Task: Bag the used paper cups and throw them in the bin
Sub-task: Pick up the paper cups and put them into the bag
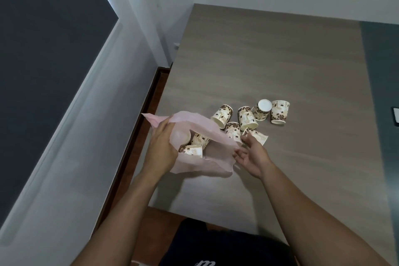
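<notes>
1. Slippage is the nearest risk: the thin translucent pink plastic bag (205,147) is gripped only at its upper edge by the left hand (162,147), so the mouth could be lost or sag shut if that pinch loosens.
2. Three brown-and-cream printed paper cups (194,147) are seen inside the bag; they could be spilled if it is tipped.
3. The right hand (251,154) is open and holds nothing, its fingertips near the closest loose cup (255,135) just right of the bag; soft paper could be crushed by a hard grasp.
4. Five more cups (245,115) lie right of the bag on the grey wood-grain surface (280,60) and could be rolled off.
5. No bin is in view; a dark object (395,115) far right of the bag is cut off.
</notes>
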`<action>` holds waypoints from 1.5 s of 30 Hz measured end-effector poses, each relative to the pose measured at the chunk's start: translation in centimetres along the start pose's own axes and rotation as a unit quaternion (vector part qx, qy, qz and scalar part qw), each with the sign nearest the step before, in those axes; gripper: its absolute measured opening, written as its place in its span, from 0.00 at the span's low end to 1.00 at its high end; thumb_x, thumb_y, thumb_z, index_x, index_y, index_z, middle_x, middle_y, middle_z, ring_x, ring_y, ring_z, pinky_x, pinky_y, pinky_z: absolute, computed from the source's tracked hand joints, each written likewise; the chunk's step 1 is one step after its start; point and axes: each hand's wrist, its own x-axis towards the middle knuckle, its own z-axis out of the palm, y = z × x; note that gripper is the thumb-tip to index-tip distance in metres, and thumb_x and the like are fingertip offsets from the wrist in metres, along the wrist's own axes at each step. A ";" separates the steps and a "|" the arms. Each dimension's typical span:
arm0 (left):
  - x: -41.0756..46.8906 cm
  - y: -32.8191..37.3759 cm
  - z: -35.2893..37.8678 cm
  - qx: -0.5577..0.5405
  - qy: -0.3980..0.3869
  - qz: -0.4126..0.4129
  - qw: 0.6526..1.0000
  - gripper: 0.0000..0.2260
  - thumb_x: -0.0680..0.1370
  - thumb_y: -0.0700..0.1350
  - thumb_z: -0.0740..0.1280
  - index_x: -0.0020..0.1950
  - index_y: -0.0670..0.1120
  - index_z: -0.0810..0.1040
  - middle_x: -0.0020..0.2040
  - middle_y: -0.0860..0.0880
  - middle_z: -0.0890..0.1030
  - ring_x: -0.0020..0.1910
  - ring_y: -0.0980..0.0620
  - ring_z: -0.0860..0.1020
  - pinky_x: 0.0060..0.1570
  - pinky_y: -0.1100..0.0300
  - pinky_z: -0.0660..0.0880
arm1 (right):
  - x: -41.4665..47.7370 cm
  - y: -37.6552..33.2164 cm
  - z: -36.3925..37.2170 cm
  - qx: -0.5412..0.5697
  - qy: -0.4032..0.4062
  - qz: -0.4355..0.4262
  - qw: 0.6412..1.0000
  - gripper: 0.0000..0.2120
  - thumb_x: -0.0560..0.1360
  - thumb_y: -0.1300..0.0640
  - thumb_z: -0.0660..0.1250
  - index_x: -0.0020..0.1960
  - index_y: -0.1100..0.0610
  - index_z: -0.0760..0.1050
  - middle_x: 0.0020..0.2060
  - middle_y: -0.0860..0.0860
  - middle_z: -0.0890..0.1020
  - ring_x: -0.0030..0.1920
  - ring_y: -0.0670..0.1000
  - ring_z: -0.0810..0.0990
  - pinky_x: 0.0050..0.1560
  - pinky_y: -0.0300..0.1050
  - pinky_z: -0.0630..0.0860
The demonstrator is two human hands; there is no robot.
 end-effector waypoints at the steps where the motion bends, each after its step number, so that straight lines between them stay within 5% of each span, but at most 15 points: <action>1: -0.3 -0.2 -0.2 0.002 -0.019 0.007 1.000 0.43 0.70 0.22 0.58 0.83 0.48 0.69 0.81 0.52 0.69 0.78 0.45 0.68 0.75 0.57 0.65 | 0.1 0.2 0.3 0.012 -0.003 0.006 1.000 0.22 0.87 0.43 0.64 0.74 0.55 0.75 0.59 0.58 0.81 0.44 0.52 0.77 0.48 0.50 0.82; 8: -1.3 -2.1 -1.0 0.029 -0.090 0.013 0.995 0.41 0.75 0.31 0.63 0.86 0.55 0.60 0.87 0.61 0.56 0.77 0.45 0.68 0.65 0.54 0.75 | 0.5 0.1 2.0 0.005 0.078 -0.045 0.996 0.17 0.88 0.50 0.63 0.70 0.60 0.80 0.54 0.50 0.83 0.33 0.45 0.69 0.32 0.39 0.74; 13: -0.9 -1.7 -1.2 0.043 -0.077 0.021 0.996 0.38 0.76 0.32 0.64 0.86 0.52 0.63 0.88 0.58 0.58 0.78 0.46 0.69 0.61 0.57 0.76 | -0.3 -0.4 1.8 -0.020 0.121 -0.151 0.981 0.16 0.85 0.49 0.67 0.58 0.60 0.87 0.34 0.53 0.78 0.21 0.46 0.66 0.29 0.44 0.63; 17: -0.1 -1.0 -1.2 0.006 -0.065 0.023 0.998 0.35 0.76 0.31 0.62 0.83 0.50 0.68 0.87 0.57 0.62 0.79 0.50 0.69 0.61 0.60 0.74 | -2.7 -1.3 2.0 0.056 0.003 -0.204 0.977 0.12 0.83 0.51 0.72 0.46 0.59 0.81 0.39 0.50 0.82 0.24 0.48 0.65 0.29 0.45 0.63; 21: 0.5 -0.7 -1.5 -0.031 -0.099 0.020 0.994 0.36 0.79 0.30 0.61 0.86 0.52 0.63 0.88 0.57 0.59 0.84 0.51 0.63 0.73 0.60 0.67 | -5.6 -0.4 2.8 -0.099 -0.092 -0.201 0.970 0.15 0.83 0.50 0.73 0.43 0.59 0.82 0.31 0.54 0.77 0.26 0.50 0.70 0.33 0.45 0.70; 26: 0.0 0.6 -2.7 -0.062 -0.179 0.029 0.981 0.45 0.78 0.25 0.59 0.89 0.56 0.53 0.88 0.62 0.49 0.86 0.54 0.56 0.75 0.62 0.61 | -6.3 3.0 4.0 -0.318 -0.092 -0.231 0.915 0.11 0.85 0.54 0.71 0.54 0.60 0.90 0.44 0.55 0.90 0.39 0.51 0.84 0.49 0.45 0.85; 32: -0.8 1.7 -3.1 -0.077 -0.218 0.071 0.970 0.46 0.74 0.23 0.62 0.87 0.55 0.60 0.88 0.64 0.47 0.82 0.62 0.58 0.65 0.75 0.71 | -5.5 7.3 8.0 -0.496 -0.122 -0.313 0.801 0.11 0.85 0.54 0.68 0.57 0.54 0.90 0.55 0.47 0.90 0.56 0.45 0.86 0.58 0.36 0.78; 36: -1.2 2.3 -2.9 -0.083 -0.215 0.072 0.970 0.41 0.76 0.25 0.62 0.86 0.51 0.63 0.87 0.64 0.50 0.80 0.61 0.62 0.69 0.63 0.74 | -5.3 8.8 9.5 -0.545 -0.150 -0.339 0.752 0.12 0.83 0.52 0.66 0.54 0.51 0.89 0.57 0.44 0.86 0.61 0.47 0.83 0.63 0.41 0.76; 40: -1.2 2.0 -2.9 -0.059 -0.176 0.059 0.981 0.40 0.75 0.25 0.62 0.85 0.50 0.66 0.89 0.56 0.55 0.79 0.58 0.64 0.75 0.60 0.68 | -5.4 8.2 7.2 -0.429 -0.022 -0.303 0.851 0.16 0.84 0.58 0.64 0.43 0.51 0.86 0.42 0.45 0.88 0.42 0.45 0.85 0.49 0.46 0.80; 42: -1.0 1.1 -2.7 -0.026 -0.151 0.054 0.987 0.38 0.75 0.27 0.61 0.84 0.50 0.67 0.88 0.54 0.58 0.81 0.47 0.67 0.77 0.53 0.68 | -5.2 7.8 4.6 -0.395 0.125 -0.308 0.856 0.16 0.85 0.57 0.62 0.42 0.56 0.83 0.39 0.48 0.86 0.40 0.51 0.83 0.45 0.46 0.73; 45: -0.8 -0.2 -2.2 0.020 -0.122 0.042 0.991 0.35 0.76 0.32 0.61 0.83 0.52 0.67 0.88 0.55 0.60 0.76 0.38 0.71 0.73 0.42 0.73 | -4.3 7.1 0.1 -0.351 0.296 -0.275 0.845 0.17 0.82 0.50 0.61 0.48 0.60 0.82 0.48 0.60 0.85 0.48 0.62 0.82 0.49 0.50 0.75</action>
